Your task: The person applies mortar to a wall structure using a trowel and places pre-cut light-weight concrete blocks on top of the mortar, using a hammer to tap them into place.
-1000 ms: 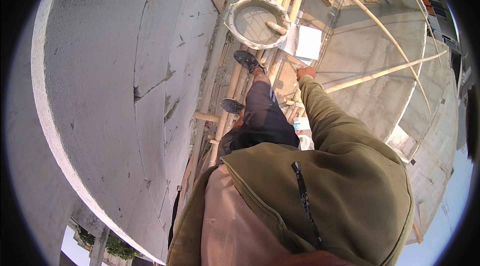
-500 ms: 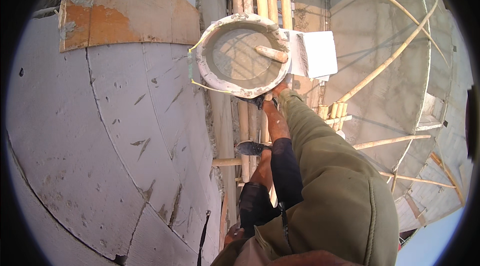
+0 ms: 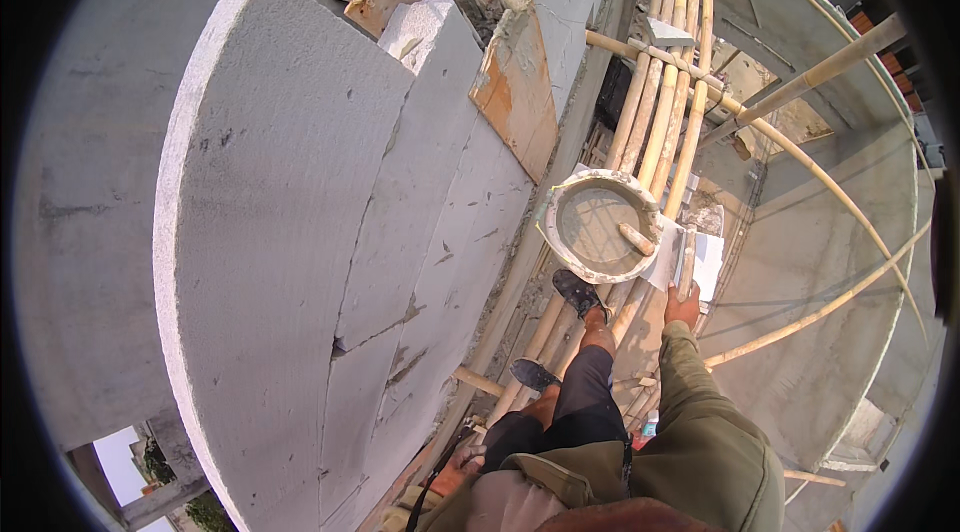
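Observation:
My right hand [image 3: 683, 308] is closed around the near end of a long narrow tan tool with a grey edge [image 3: 687, 264], perhaps a float seen edge-on. Just left of it stands a round, mortar-smeared tub [image 3: 556, 244] holding grey mix. A thick tan handle [image 3: 637, 240] sticks out of the mix, and whatever it belongs to is hidden. White block pieces [image 3: 708, 267] lie beside the tub, partly behind the tool. My left hand [image 3: 462, 459] is low beside my leg, near a dark strap; its fingers cannot be made out clearly.
On my left rises a pale block wall [image 3: 290, 182] with a mortar-stained board [image 3: 518, 97] against it. Bamboo poles [image 3: 655, 132] form the narrow platform under my feet. A small white block [image 3: 668, 33] rests farther along them. Slanting poles [image 3: 815, 317] cross on the right.
My view has swung left and widened, showing more wall. My right hand has come out from beside the tub's near edge to its right, now with the long tool in it.

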